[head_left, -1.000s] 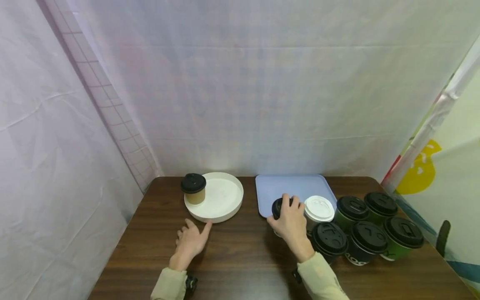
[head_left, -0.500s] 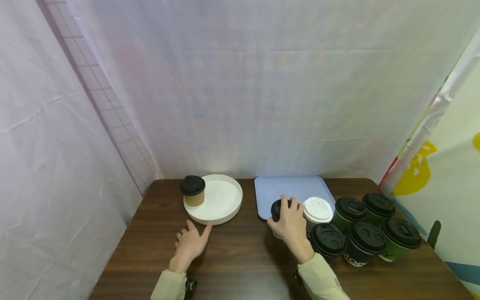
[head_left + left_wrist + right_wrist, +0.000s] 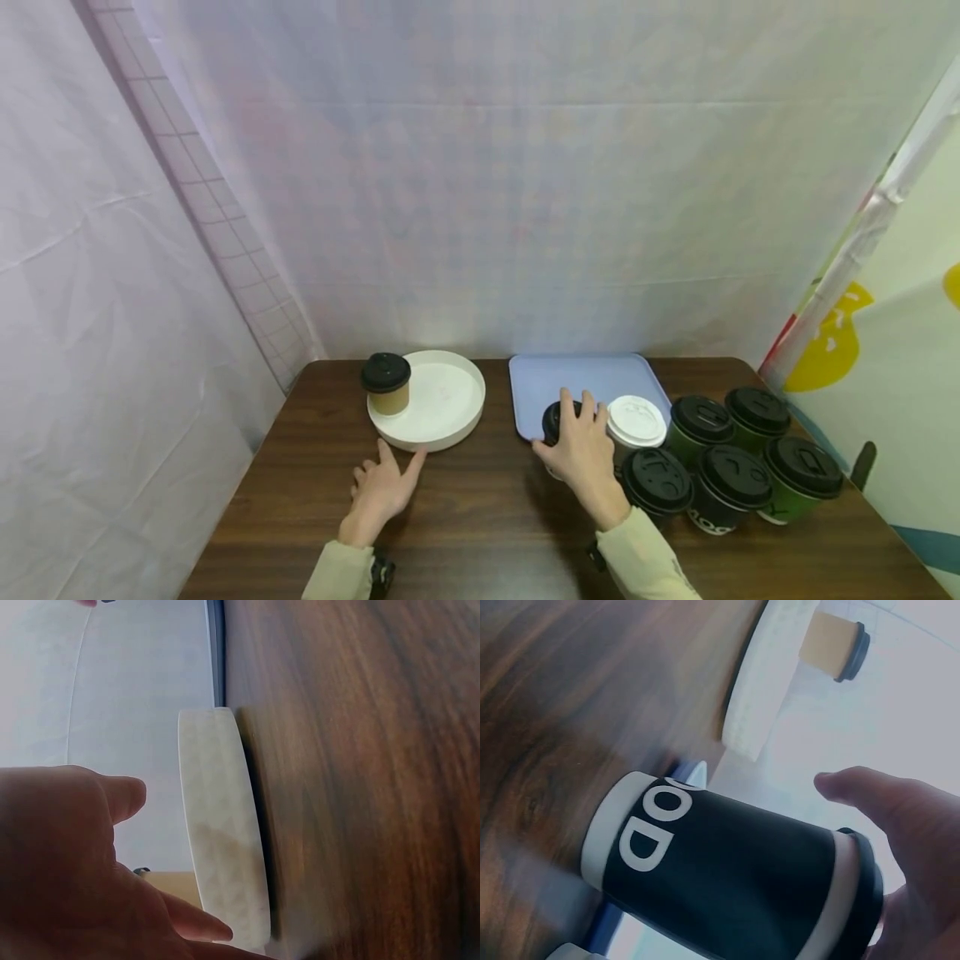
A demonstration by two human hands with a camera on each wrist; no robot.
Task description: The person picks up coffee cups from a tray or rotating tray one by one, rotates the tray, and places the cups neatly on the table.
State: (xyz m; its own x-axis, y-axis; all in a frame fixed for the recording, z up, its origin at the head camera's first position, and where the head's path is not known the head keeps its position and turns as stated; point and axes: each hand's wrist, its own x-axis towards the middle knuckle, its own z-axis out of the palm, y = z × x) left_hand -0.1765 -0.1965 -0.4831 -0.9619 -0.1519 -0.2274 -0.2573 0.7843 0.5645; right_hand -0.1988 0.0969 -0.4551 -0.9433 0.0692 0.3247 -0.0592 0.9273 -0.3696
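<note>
My right hand (image 3: 582,448) reaches over a dark paper coffee cup (image 3: 727,862) with white lettering and a black lid (image 3: 552,422). Its thumb (image 3: 855,786) stands apart from the lid, while the other fingers are partly hidden behind the cup. The cup is upright, its base at the wooden table by the blue tray's near edge. My left hand (image 3: 381,486), fingers spread, lies in front of the round white tray (image 3: 472,417), with fingertips close to its wall in the left wrist view. A kraft-brown cup (image 3: 390,398) with a black lid stands at that tray's left side.
A light blue rectangular tray (image 3: 536,379) lies at the back. Right of my right hand stand a white-lidded cup (image 3: 636,421) and several green or dark cups (image 3: 731,477) with black lids, closely grouped. Cloth curtains (image 3: 480,208) rise behind the table (image 3: 480,533).
The head view has tilted slightly. My right hand's thumb and fingers have spread a little around the cup; the left hand and the cups stay in place.
</note>
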